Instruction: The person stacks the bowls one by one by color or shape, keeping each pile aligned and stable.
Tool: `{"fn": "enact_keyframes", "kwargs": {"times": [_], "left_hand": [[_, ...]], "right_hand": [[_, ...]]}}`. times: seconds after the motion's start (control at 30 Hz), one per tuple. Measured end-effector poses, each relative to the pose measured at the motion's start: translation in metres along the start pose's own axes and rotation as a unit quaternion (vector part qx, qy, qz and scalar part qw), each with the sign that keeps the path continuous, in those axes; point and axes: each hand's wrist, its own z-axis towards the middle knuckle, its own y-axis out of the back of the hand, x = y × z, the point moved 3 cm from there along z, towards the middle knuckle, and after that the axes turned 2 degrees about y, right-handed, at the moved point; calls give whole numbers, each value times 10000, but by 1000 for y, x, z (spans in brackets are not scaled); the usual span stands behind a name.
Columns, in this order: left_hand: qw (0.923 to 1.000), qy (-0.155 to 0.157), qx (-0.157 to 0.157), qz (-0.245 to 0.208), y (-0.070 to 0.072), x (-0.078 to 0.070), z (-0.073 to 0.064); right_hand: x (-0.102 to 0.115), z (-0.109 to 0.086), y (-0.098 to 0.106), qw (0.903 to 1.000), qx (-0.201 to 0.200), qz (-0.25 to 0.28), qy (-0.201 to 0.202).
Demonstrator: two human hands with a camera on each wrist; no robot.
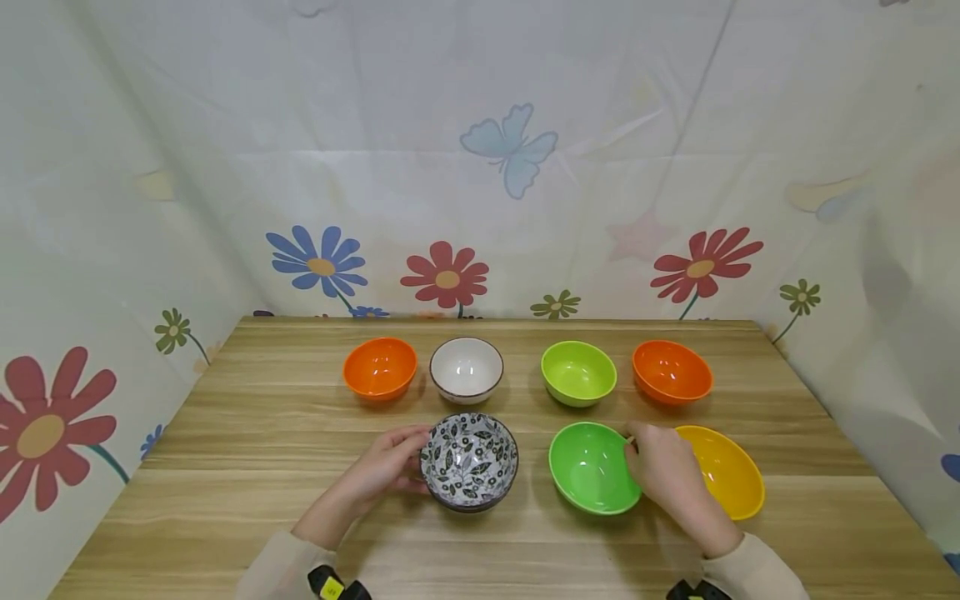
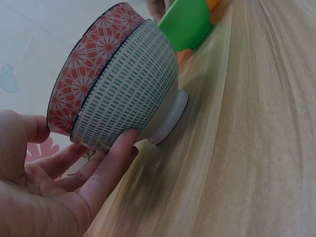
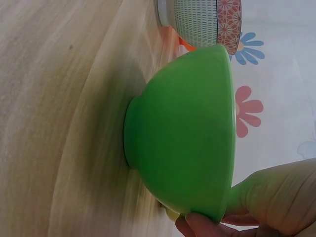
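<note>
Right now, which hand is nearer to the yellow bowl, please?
Right hand: beside the yellow bowl, gripping the front green bowl; the left hand is farther, holding the patterned bowl.

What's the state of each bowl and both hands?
left hand: gripping the leaf-print bowl
right hand: pinching the green bowl
leaf-print bowl: mouth up, apparently nested in a green-dashed bowl
green bowl: mouth up
yellow bowl: upright, partly hidden
lime-green bowl: upright
white bowl: upright
left orange bowl: upright
right orange bowl: upright

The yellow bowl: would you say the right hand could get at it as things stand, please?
Probably yes: the yellow bowl sits beside the right hand, though that hand must first release the green bowl.
</note>
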Motion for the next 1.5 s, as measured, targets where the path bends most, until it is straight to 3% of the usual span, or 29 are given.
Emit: {"fn": "enact_keyframes", "kwargs": {"times": [0.53,1.07,1.5], "left_hand": [[10000,-37,73,6,0,0,0],[10000,-14,27,5,0,-1,0],[10000,-10,47,-21,0,0,0]], "right_hand": [[3,2,0,9993,-318,-140,96],[9,8,3,9996,-221,-122,99],[21,19,14,9979,-394,-227,452]]}}
